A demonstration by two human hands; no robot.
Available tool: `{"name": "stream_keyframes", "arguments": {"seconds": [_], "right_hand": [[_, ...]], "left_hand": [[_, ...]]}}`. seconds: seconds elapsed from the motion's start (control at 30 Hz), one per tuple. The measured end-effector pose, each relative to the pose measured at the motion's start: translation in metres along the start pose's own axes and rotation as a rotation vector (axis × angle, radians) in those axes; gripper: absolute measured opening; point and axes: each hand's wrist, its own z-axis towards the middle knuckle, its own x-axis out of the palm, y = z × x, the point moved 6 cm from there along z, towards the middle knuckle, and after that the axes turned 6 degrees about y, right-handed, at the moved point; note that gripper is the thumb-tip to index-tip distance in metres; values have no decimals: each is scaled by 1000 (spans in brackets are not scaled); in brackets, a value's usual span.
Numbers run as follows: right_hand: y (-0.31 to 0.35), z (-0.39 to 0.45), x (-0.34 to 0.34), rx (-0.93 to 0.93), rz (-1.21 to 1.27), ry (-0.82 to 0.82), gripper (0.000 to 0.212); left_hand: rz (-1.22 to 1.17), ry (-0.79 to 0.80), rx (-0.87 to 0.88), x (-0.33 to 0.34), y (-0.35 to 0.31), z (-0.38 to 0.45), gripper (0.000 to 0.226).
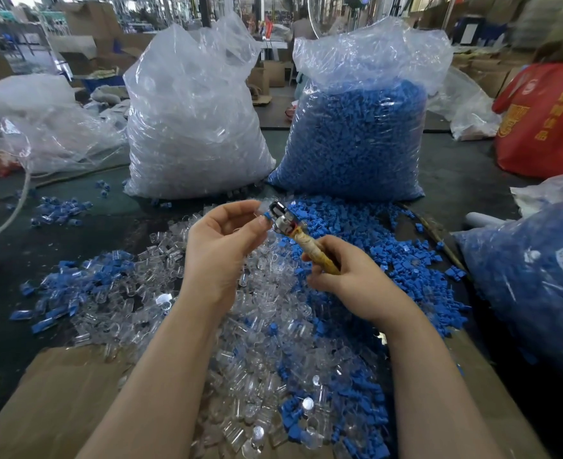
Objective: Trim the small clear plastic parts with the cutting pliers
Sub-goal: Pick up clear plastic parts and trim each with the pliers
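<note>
Left hand (220,246) pinched what looked like a clear part (264,216), touching cutting pliers (293,233) gripped in right hand (343,276).

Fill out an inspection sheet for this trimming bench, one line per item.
Surface: dark table, cardboard sheet at the near edge.
Job's things: cutting pliers with wrapped handles; a small part with a blue piece at their head; loose pile of clear parts.
Clutter: scattered blue parts; bag of clear parts; bag of blue parts; red bag.
Grippers: left hand pinches the small part; right hand grips the pliers' handles.
Cables: white cord at left.
Surroundings: blurred workshop with cardboard boxes.
</note>
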Motion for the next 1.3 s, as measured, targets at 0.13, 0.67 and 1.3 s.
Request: {"name": "stream_keyframes", "arguments": {"seconds": [0.13, 0.67, 1.3], "right_hand": [[-1, 3, -3, -51, -5, -100, 14], [16, 5, -4, -218, 76, -334, 9], [10, 6, 1, -128, 140, -205, 9]], "left_hand": [[100, -3, -10, -2, 0, 1, 19], [367, 69, -43, 20, 12, -4, 16], [226, 64, -29, 12, 11, -2, 17]]}}
